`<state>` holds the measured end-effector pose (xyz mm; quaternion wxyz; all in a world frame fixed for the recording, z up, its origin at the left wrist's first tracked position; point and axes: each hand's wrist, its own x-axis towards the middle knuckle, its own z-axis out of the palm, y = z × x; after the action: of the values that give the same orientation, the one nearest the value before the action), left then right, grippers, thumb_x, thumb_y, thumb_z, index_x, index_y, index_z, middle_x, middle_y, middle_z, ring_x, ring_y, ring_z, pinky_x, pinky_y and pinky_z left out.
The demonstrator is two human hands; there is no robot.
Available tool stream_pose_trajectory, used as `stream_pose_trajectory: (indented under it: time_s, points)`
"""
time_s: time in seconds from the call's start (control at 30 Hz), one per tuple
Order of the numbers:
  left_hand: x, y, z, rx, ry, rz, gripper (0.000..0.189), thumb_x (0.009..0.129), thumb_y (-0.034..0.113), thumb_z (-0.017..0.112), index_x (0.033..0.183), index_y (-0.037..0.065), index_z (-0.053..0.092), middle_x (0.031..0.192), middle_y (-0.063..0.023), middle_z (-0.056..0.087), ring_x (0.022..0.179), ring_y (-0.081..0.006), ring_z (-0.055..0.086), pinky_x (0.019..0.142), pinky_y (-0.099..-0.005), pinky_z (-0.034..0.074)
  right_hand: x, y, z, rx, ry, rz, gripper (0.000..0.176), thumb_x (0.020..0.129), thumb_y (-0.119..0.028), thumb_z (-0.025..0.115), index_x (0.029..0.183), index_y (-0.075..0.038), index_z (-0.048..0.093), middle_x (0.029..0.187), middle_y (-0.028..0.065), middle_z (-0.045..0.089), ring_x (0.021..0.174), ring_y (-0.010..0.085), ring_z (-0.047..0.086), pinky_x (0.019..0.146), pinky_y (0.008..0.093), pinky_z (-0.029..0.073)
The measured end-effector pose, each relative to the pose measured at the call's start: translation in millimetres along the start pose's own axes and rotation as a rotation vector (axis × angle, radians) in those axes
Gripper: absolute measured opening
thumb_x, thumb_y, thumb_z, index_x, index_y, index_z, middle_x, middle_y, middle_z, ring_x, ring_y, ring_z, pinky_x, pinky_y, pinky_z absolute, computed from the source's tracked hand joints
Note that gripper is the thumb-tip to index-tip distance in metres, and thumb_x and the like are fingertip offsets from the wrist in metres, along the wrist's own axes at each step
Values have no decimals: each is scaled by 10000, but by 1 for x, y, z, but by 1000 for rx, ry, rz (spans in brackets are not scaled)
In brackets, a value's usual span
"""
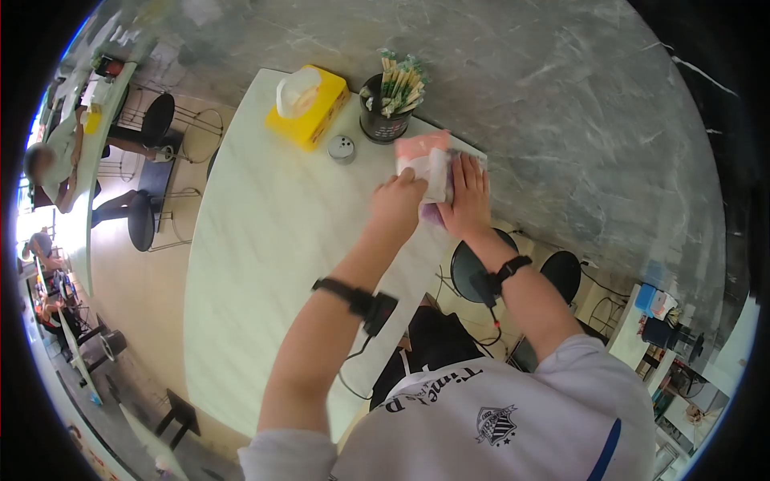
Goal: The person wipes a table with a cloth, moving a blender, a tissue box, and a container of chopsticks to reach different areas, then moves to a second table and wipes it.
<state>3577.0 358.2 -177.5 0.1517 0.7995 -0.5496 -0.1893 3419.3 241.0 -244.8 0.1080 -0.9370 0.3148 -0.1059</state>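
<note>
My left hand (398, 204) is closed, its fingers bent against a pink and white packet or cloth (435, 164) at the table's wall-side edge. What its fingertips grip there is partly hidden. My right hand (469, 196) lies with fingers stretched out on a greyish item beside the pink and white one. A bit of purple (431, 213) shows between the hands. Left of them stand a black holder (383, 124) with green and white wrapped sticks and a small shaker with a perforated top (342, 149).
A yellow tissue box (309, 108) sits near the far end of the pale table (265, 240), against the grey marble wall. Black round stools (473, 264) are beside the table at the right. A seated person (60, 172) is at another table on the left.
</note>
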Motion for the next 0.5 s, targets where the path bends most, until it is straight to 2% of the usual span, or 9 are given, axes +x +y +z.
stream_pose_trajectory:
  time_s: [0.07,0.13,0.2,0.27,0.33,0.4,0.43,0.47,0.5]
  points:
    - [-33,-7,-23,-124,61,54,148,845,53,650,984,101,658,997,-75,588,1017,-289,629,836,-445,520,26,8,3,-9,11,-19,774,889,-364,584,1518,27,358,1578,246,343,1474,443,303,1215,581,212]
    - [-75,-10,-51,-114,134,89,104,845,61,663,943,92,649,943,-72,562,968,-291,626,807,-432,508,47,-3,0,5,-5,-59,727,888,-350,584,1485,27,411,1541,239,397,1445,447,341,1202,575,239]
    - [-110,-16,-68,-152,-9,33,103,847,67,675,944,82,643,976,-61,584,971,-285,625,809,-424,499,55,-23,9,-18,16,-38,721,881,-348,592,1474,26,424,1524,237,416,1435,441,356,1191,575,252]
    - [-137,-21,-73,-150,-31,-17,110,845,66,679,947,80,640,1003,-56,596,977,-281,624,810,-423,497,57,-52,18,-34,45,-22,715,874,-345,600,1464,26,437,1508,235,436,1424,435,370,1181,576,266]
    - [-145,-24,-79,-143,-57,-51,117,843,65,683,950,77,637,1031,-51,608,983,-277,623,811,-423,495,43,-80,18,60,36,-60,721,856,-344,621,1450,29,455,1503,241,437,1427,419,375,1167,574,280]
    - [-145,-23,-82,-139,-1,-92,132,838,69,690,961,84,643,1087,-45,624,1008,-268,626,823,-426,494,11,-94,29,29,42,-113,731,839,-352,642,1436,32,466,1498,246,437,1428,402,377,1165,577,283]
    - [-139,-20,-81,-137,3,-97,132,838,69,690,961,84,643,1087,-45,624,1008,-268,626,823,-426,494,-10,-96,36,159,-26,-72,709,841,-357,646,1413,31,489,1494,246,441,1427,406,375,1167,580,283]
    - [-127,-16,-77,-112,69,-36,127,838,80,681,960,94,648,1069,-45,621,1013,-263,625,821,-418,494,-28,-97,37,289,-97,-33,688,843,-363,650,1390,31,512,1490,247,444,1426,410,372,1168,583,283]
    - [-111,-11,-72,-88,136,28,122,838,91,672,958,103,652,1051,-44,617,1018,-258,624,819,-410,495,-38,-96,32,290,-99,-39,688,843,-363,650,1390,31,512,1490,247,444,1426,410,372,1168,583,283]
